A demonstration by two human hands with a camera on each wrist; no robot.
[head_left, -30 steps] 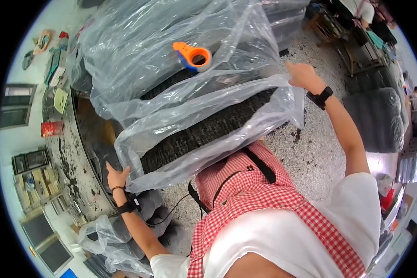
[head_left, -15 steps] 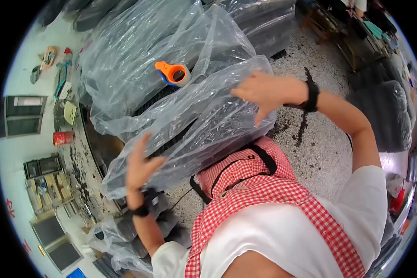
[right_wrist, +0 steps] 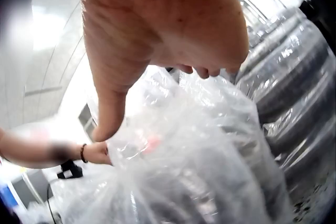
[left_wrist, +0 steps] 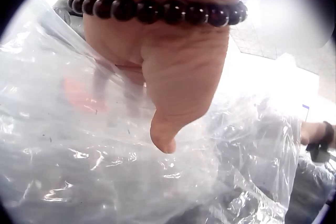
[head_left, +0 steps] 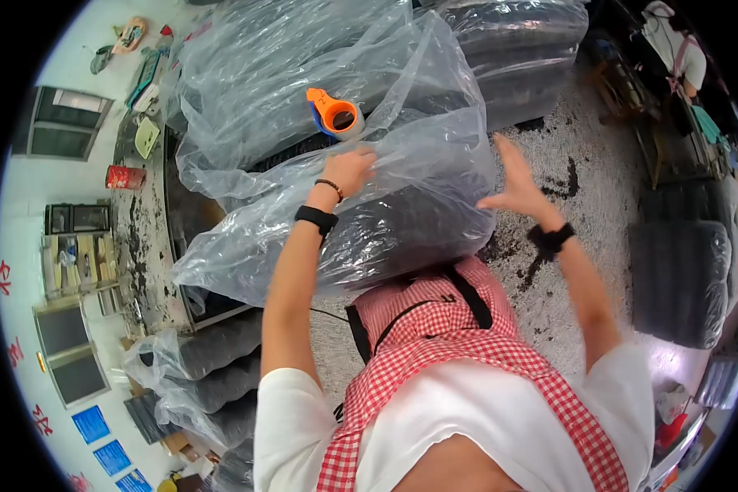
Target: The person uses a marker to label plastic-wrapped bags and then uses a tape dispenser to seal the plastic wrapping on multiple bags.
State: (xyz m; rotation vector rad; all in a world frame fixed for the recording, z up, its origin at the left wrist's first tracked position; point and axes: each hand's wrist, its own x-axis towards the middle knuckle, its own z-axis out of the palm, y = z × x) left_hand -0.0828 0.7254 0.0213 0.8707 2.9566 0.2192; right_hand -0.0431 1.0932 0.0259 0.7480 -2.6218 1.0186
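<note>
Clear plastic bag point(head_left: 410, 221) with a dark bundle inside, directly in front of the person's checked apron point(head_left: 435, 328). In the head view its long axis runs obliquely, from a tapered corner at lower left to a broader, rounded end at upper right; this broad end points toward the right hand point(head_left: 518, 187). The long near side faces the apron.

The left hand point(head_left: 346, 172), wearing a beaded bracelet point(left_wrist: 173, 12), lies over the upper side of the bag, roughly midway along its length. Its fingers are bent and partly seen through film in the left wrist view, with the thumb apart from them; whether they pinch the film cannot be told. The right hand is wide open at the broad end, thumb spread from extended fingers, and grips nothing; its thumb tip is at the edge of the film, contact uncertain.

Beyond the bag, an orange tape dispenser point(head_left: 336, 115) rests on plastic film, near the left hand, its narrow tab pointing to the upper left. Further wrapped bundles point(head_left: 512, 61) lie behind. A speckled floor point(head_left: 541, 307) shows at right.
</note>
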